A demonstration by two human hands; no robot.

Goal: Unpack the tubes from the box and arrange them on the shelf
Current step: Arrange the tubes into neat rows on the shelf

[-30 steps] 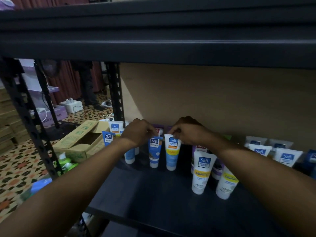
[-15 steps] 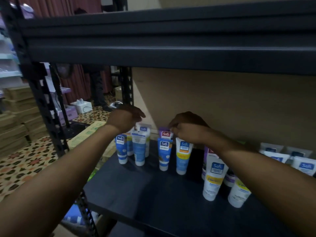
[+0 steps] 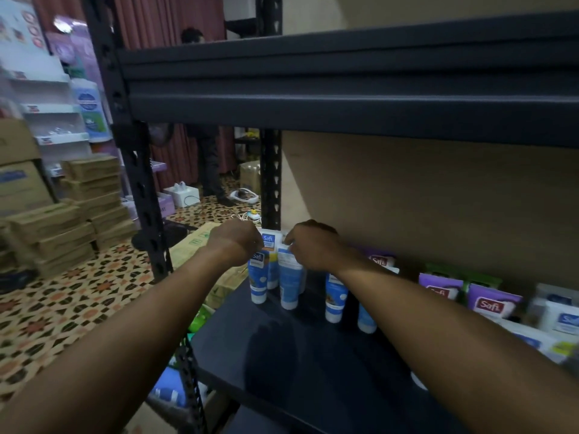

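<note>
- Both hands have shifted to the left end of the shelf (image 3: 297, 364) since the earlier frame. My left hand (image 3: 235, 242) has come down from above the tubes onto them. My right hand (image 3: 313, 247) has left the two blue tubes (image 3: 335, 296) it was on.
- Left hand: arm extended, back of hand up, fingers (image 3: 252, 238) curled down at the top crimp of the front-left tube (image 3: 258, 281). The back of the hand hides the contact, so I cannot tell whether they are clamped on it.
- Right hand: arm extended, wrist bent down, fingers (image 3: 290, 241) pinched together on the top crimp of the middle tube (image 3: 289, 286).
- Both of these tubes stand cap-down on the shelf, just beside each other. A rear tube (image 3: 268, 241) stands behind them, between my hands.
- The two blue tubes stand cap-down to the right, under my right forearm.
- Further right, purple packs (image 3: 492, 305) and white tubes (image 3: 560, 319) sit along the back of the shelf.
- Cardboard box (image 3: 191, 249): on the floor beyond the shelf's left end, partly behind my left arm. Its contents are not visible.
</note>
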